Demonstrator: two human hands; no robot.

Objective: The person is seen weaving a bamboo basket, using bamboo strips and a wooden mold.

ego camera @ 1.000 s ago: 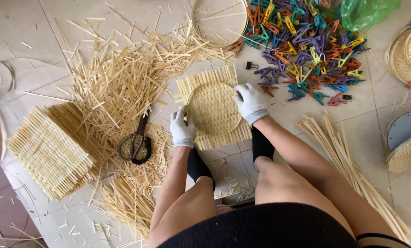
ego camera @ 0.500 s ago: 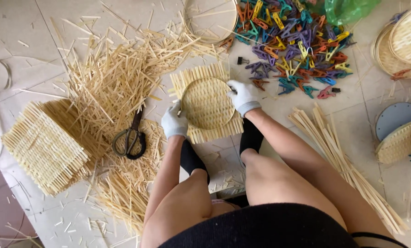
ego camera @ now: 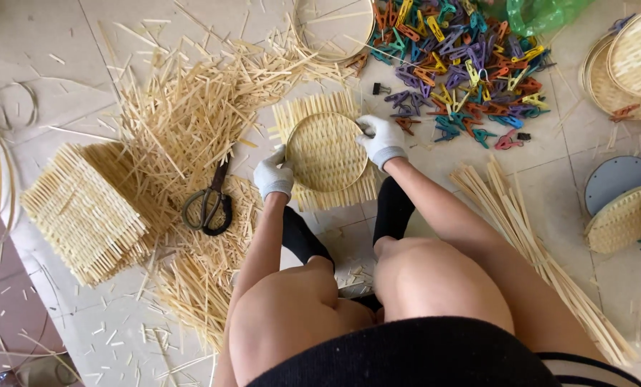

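Note:
A square woven bamboo mat (ego camera: 325, 152) lies on the tiled floor with a round bamboo hoop pressed onto it. My left hand (ego camera: 273, 174), in a white glove, grips the hoop's left rim. On the upper right rim, my gloved right hand (ego camera: 383, 140) pinches the hoop and the mat together. My knees and black socks sit just below the mat.
Black-handled scissors (ego camera: 209, 207) lie on a heap of bamboo offcuts (ego camera: 184, 122). A stack of woven mats (ego camera: 84, 208) sits at left. Coloured clips (ego camera: 464, 64) are piled at top right. Long bamboo strips (ego camera: 528, 244) and finished round baskets (ego camera: 632, 64) lie at right.
Both hands stay on the hoop and mat; the right hand has shifted slightly along the upper right rim. The camera view has drifted a little.

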